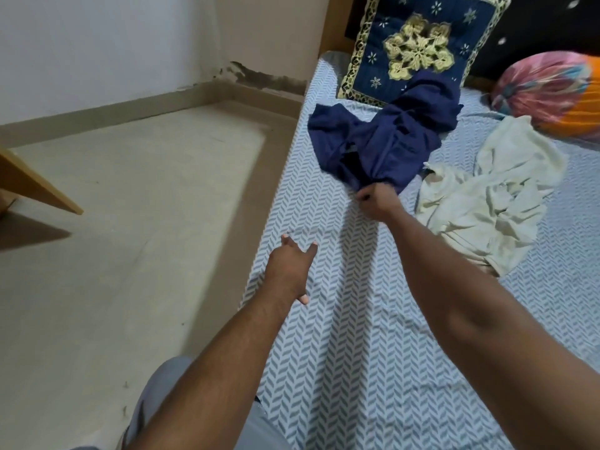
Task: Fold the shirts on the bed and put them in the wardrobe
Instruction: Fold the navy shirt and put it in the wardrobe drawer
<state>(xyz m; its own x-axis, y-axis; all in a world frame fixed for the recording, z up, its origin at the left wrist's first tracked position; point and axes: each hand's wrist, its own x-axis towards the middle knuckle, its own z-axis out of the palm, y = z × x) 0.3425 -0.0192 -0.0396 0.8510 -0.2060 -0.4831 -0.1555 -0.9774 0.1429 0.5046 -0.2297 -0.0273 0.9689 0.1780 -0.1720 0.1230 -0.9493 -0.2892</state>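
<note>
As right hand (pixel 376 200) grips, shirt (pixel 386 141) toward pillow (pixel 418 43)

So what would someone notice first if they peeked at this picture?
Probably the dark blue shirt crumpled on the bed, with the right hand gripping its near edge. Behind it leans a blue cushion with a big gold flower, and a crumpled cream shirt lies to the right.
</note>
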